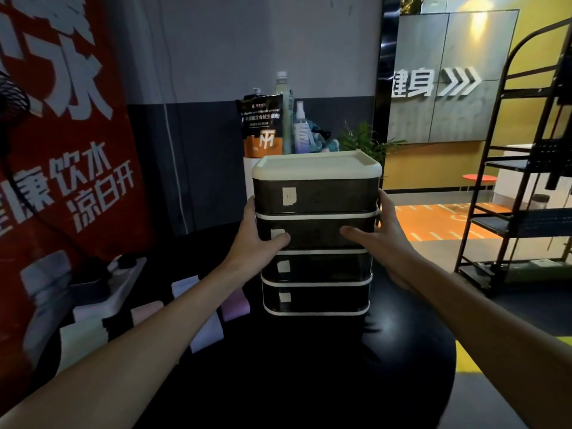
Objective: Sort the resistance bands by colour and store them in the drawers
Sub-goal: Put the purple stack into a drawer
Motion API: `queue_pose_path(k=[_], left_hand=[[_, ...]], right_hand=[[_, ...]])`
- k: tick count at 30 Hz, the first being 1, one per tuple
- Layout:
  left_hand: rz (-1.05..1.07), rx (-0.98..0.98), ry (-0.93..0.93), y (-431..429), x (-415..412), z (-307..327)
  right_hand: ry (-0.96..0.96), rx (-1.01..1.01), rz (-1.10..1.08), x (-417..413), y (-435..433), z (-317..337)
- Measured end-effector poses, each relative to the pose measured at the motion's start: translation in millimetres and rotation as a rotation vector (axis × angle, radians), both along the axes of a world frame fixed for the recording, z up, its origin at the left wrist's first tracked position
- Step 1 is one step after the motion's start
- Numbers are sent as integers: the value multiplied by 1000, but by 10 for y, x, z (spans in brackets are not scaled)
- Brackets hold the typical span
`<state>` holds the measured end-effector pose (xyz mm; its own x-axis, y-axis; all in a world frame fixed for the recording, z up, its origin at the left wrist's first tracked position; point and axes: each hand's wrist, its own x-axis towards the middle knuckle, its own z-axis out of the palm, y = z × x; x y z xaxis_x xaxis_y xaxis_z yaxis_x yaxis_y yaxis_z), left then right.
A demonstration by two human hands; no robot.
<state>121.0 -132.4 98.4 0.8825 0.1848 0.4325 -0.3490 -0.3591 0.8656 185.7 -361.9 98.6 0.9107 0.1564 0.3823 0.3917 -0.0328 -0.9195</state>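
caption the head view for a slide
The left hand and right hand hold the drawer unit; bands lie beside it.

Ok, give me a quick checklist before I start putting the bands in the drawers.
1. Drawer unit upright: ok.
2. Left hand and right hand free: not ok, both grip the unit.
3. Any drawer open: not ok, all four shut.
4. Bands within reach, on the table left of the unit: ok.
5. Labels readable: cannot tell.
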Motion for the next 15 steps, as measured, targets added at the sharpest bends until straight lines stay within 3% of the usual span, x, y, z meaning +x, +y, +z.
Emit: queue_pose_path(k=[6,11,15], left_hand=[[8,-9,96,98,55,6],[96,117,239,390,27,-132],[136,308,300,713,1,-245]], right_hand=[[-27,-118,5,135,3,-23],[-215,-152,-316,-88,72,-211],[-170,-166,-81,-404,375,-445]])
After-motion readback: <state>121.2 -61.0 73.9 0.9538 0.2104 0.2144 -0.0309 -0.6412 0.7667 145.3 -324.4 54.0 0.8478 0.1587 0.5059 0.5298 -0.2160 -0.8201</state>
